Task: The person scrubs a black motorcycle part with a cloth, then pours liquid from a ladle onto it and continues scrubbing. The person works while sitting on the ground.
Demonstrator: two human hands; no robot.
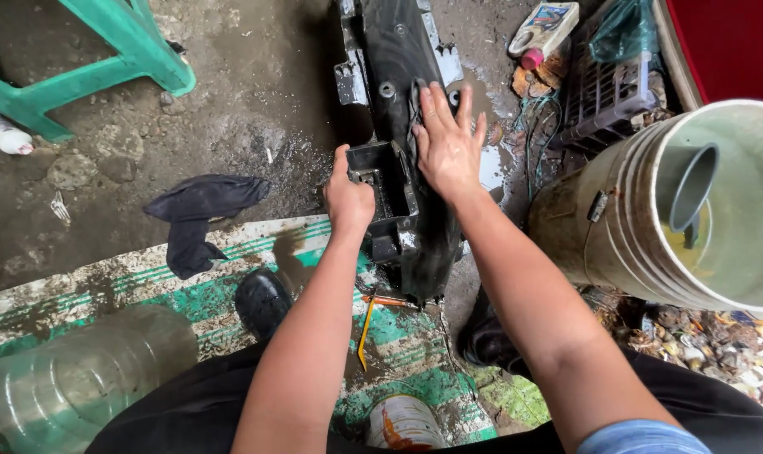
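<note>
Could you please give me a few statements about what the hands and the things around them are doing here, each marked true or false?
1. The right hand lies flat on the black plastic part. True.
2. The left hand holds the dark cloth. False: the cloth lies apart on the ground; the hand grips the part's box-shaped section.
3. A bucket stands to the right. True.
4. The stool is red. False: it is green.

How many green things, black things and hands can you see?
Green: 2, stool and mat
Black: 3, panel, rag, shoe
Hands: 2, left hand, right hand
Total: 7
</note>
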